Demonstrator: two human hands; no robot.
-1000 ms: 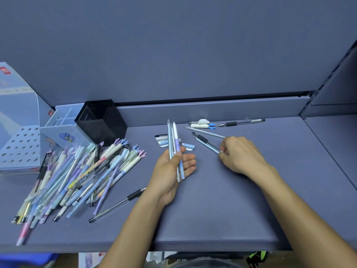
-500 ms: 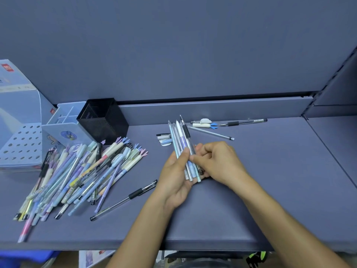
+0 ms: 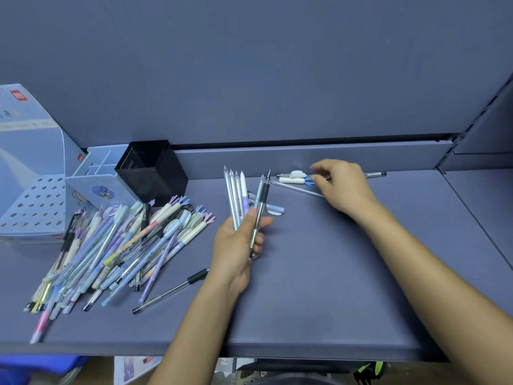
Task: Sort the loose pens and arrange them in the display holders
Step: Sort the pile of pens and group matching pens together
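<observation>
Grey-blue shelf board (image 3: 333, 273). Pale-blue perforated plastic display holder (image 3: 33, 201) sits far L, w/ a big heap of loose pastel pens (image 3: 119, 245) in front and a black square mesh cup (image 3: 151, 173) behind the heap. Left hand (image 3: 236, 248) mid-shelf, fingers + thumb wrapped round an upright fan of slim pens (image 3: 234, 190). Right hand (image 3: 344, 187) at back, fingers loose and apart, blurred, over a few white/blue loose pens (image 3: 291, 180); contact unclear.
</observation>
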